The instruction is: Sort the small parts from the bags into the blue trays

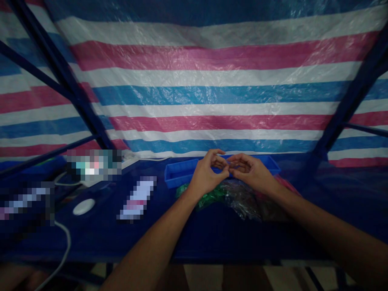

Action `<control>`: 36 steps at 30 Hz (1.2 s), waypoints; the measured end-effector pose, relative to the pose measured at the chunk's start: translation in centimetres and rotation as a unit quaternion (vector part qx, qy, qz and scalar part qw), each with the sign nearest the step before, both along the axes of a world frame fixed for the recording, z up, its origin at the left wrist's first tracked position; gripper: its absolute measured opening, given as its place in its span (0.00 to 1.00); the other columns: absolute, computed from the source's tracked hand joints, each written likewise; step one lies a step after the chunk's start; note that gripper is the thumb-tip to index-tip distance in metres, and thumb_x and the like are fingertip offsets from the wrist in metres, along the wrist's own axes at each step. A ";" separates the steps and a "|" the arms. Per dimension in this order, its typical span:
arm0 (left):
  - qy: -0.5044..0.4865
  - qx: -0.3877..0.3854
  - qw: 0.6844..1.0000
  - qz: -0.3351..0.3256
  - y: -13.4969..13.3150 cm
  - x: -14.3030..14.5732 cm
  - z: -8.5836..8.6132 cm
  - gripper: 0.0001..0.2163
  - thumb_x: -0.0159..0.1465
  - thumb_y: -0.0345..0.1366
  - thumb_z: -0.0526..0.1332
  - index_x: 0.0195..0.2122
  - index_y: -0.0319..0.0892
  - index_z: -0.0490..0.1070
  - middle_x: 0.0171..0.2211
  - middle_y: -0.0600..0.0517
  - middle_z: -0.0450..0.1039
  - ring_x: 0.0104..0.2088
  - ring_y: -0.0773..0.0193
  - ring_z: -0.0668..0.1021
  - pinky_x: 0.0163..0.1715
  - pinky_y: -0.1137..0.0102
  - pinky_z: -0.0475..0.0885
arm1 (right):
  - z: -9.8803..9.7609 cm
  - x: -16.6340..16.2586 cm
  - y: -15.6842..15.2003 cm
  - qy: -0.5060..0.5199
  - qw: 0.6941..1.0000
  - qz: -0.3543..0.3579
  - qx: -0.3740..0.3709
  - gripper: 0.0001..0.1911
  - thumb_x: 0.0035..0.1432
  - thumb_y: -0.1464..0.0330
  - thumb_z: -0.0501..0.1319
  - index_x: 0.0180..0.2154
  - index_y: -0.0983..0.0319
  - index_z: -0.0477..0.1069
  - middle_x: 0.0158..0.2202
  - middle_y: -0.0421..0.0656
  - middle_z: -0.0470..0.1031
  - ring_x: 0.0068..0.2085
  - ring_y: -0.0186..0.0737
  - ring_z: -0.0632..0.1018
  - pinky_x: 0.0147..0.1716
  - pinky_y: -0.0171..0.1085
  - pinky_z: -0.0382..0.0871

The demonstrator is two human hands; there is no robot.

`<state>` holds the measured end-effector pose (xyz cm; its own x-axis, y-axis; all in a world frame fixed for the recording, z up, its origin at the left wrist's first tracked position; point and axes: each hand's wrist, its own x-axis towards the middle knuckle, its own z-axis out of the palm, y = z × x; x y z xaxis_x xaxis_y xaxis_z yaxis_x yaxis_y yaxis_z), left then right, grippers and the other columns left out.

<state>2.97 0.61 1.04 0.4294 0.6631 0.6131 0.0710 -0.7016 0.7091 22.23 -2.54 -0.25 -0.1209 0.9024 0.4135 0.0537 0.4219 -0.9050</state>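
My left hand [209, 171] and my right hand [251, 173] meet above the blue table, fingers curled and thumbs pressed toward the index fingers. Their fingertips nearly touch; whatever sits in the pinches is too small to make out. Just below them lie a green plastic bag [209, 197] and a crumpled clear plastic bag [242, 198]. Some pinkish-red material [289, 186] shows beside my right wrist. Behind the hands stand blue plastic trays, one at the left [181, 173] and another at the right [271, 164], partly covered by my hands.
Left on the table [103, 238] are a white round disc [84, 207], a blurred-out flat object [138, 199] and a white cable [65, 242]. Blue metal posts [348, 97] frame a striped plastic sheet [212, 93] behind. A dim shape, unclear, fills the lower left corner.
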 end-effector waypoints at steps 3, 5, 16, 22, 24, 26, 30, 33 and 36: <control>-0.001 -0.022 0.999 -0.026 0.0 0.0 -0.1 0.21 0.62 0.28 0.67 0.56 0.45 0.66 0.39 0.52 0.80 0.38 0.65 0.83 0.44 0.67 0.80 | -0.1 -0.2 -0.2 -0.013 1.000 0.007 0.008 0.15 0.56 0.68 0.70 0.46 0.56 0.74 0.42 0.41 0.80 0.45 0.41 0.82 0.50 0.42 0.75; 0.008 -0.020 0.999 -0.034 0.0 0.1 -0.1 0.20 0.62 0.28 0.67 0.55 0.44 0.67 0.40 0.51 0.81 0.38 0.65 0.84 0.44 0.66 0.80 | -0.1 -0.3 -0.2 0.000 1.000 0.011 0.007 0.16 0.54 0.70 0.69 0.45 0.56 0.72 0.40 0.40 0.79 0.44 0.40 0.81 0.47 0.41 0.75; 0.028 0.026 0.999 -0.027 -0.9 0.5 0.6 0.20 0.61 0.25 0.66 0.55 0.44 0.71 0.44 0.49 0.82 0.42 0.63 0.85 0.45 0.67 0.81 | 0.2 0.3 0.0 0.061 0.998 0.027 0.011 0.15 0.54 0.68 0.68 0.44 0.55 0.70 0.38 0.38 0.75 0.38 0.39 0.77 0.41 0.39 0.73; 0.000 0.013 1.000 -0.029 -1.1 0.6 0.5 0.13 0.65 0.29 0.65 0.50 0.43 0.71 0.41 0.49 0.81 0.41 0.63 0.84 0.43 0.68 0.81 | 0.3 0.1 -0.4 0.073 0.997 0.008 0.020 0.12 0.56 0.66 0.68 0.44 0.55 0.72 0.37 0.39 0.76 0.38 0.40 0.78 0.41 0.39 0.73; 0.000 0.009 1.000 -0.023 -1.1 0.6 0.5 0.12 0.67 0.30 0.65 0.51 0.43 0.70 0.40 0.49 0.81 0.40 0.63 0.84 0.43 0.68 0.80 | 0.5 0.0 -0.4 0.066 0.998 0.004 0.018 0.13 0.56 0.67 0.68 0.43 0.55 0.73 0.36 0.38 0.76 0.37 0.39 0.78 0.41 0.39 0.73; -0.001 0.003 1.000 -0.017 -1.0 0.5 0.4 0.13 0.68 0.30 0.63 0.53 0.44 0.69 0.38 0.51 0.80 0.39 0.64 0.84 0.44 0.67 0.80 | 0.7 -0.1 -0.4 0.053 0.998 -0.009 0.017 0.13 0.55 0.67 0.69 0.44 0.55 0.74 0.35 0.38 0.76 0.36 0.39 0.78 0.40 0.38 0.73; -0.012 0.005 1.000 -0.004 -0.8 0.4 0.4 0.19 0.69 0.31 0.63 0.60 0.44 0.66 0.39 0.51 0.79 0.39 0.64 0.83 0.45 0.67 0.79 | 0.7 0.0 -0.2 0.047 0.999 -0.023 -0.001 0.13 0.56 0.65 0.70 0.43 0.57 0.75 0.33 0.38 0.77 0.32 0.38 0.78 0.37 0.39 0.74; -0.012 0.011 1.000 0.004 -0.4 0.4 0.3 0.22 0.67 0.29 0.64 0.62 0.45 0.66 0.41 0.50 0.80 0.41 0.63 0.83 0.47 0.66 0.79 | 0.5 0.1 0.0 0.050 0.998 -0.031 0.001 0.13 0.55 0.62 0.72 0.42 0.57 0.76 0.35 0.39 0.79 0.34 0.39 0.79 0.38 0.40 0.76; 0.006 0.037 0.999 0.035 -0.1 0.2 0.3 0.16 0.65 0.27 0.65 0.53 0.44 0.74 0.43 0.49 0.81 0.44 0.62 0.82 0.49 0.64 0.78 | 0.0 0.5 0.4 0.031 0.998 -0.037 0.044 0.09 0.56 0.62 0.73 0.39 0.56 0.79 0.39 0.42 0.81 0.42 0.43 0.81 0.49 0.45 0.77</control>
<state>3.14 0.55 1.38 0.3911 0.6444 0.6571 0.1304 -0.7455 0.6536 22.74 -2.18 -0.24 -0.0264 0.8679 0.4960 0.0321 0.4967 -0.8674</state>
